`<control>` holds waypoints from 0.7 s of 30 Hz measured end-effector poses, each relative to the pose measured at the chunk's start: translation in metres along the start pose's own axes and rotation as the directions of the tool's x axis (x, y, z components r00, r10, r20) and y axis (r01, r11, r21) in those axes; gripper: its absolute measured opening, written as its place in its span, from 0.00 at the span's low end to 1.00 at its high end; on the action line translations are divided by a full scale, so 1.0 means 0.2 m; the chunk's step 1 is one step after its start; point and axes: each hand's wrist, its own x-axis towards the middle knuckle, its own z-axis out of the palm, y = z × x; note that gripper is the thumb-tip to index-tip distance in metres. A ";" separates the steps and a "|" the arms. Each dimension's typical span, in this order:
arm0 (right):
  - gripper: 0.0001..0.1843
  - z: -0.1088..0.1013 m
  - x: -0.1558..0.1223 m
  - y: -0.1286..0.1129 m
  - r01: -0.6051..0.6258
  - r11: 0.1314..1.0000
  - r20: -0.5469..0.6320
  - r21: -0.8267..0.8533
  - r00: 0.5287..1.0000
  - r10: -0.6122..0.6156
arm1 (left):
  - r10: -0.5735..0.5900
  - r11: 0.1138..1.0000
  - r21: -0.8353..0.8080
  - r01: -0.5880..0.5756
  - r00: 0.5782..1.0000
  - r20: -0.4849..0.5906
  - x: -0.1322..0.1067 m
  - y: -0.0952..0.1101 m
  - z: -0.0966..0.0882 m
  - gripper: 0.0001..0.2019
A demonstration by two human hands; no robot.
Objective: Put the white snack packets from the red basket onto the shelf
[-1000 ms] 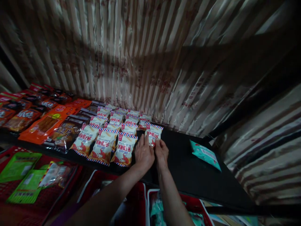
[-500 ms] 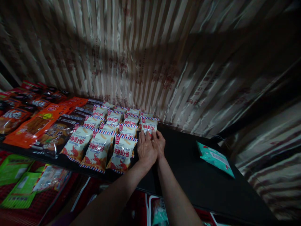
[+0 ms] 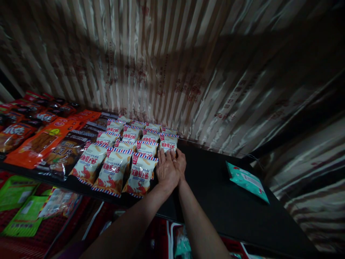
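Note:
A white snack bag [image 3: 168,141] with red lettering and striped ends leans at the right of similar snack bags [image 3: 112,172] set in rows on a black shelf [image 3: 207,172]. My left hand [image 3: 167,171] holds its lower front, fingers extended over the bag. My right hand [image 3: 181,163] grips its lower right side, pressed close against my left hand. Both hands hide the bag's bottom. Just left of my left hand stands another bag of the same kind [image 3: 140,175].
Orange packets [image 3: 44,140] and dark chip bags [image 3: 63,153] fill the shelf's left. A teal packet [image 3: 248,181] lies at the right. A striped sheet [image 3: 161,64] hangs behind. Below the front edge, a red basket [image 3: 51,230] holds green packets [image 3: 25,216].
Both hands have shifted slightly left together with the snack bag, which now sits closer to its row. The other bags look unmoved.

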 end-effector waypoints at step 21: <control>0.24 -0.29 -0.85 -0.19 0.042 0.998 -0.032 -0.043 0.999 -0.043 | 0.068 0.976 -0.219 -0.016 0.971 0.231 -0.85 -0.24 -0.49 0.19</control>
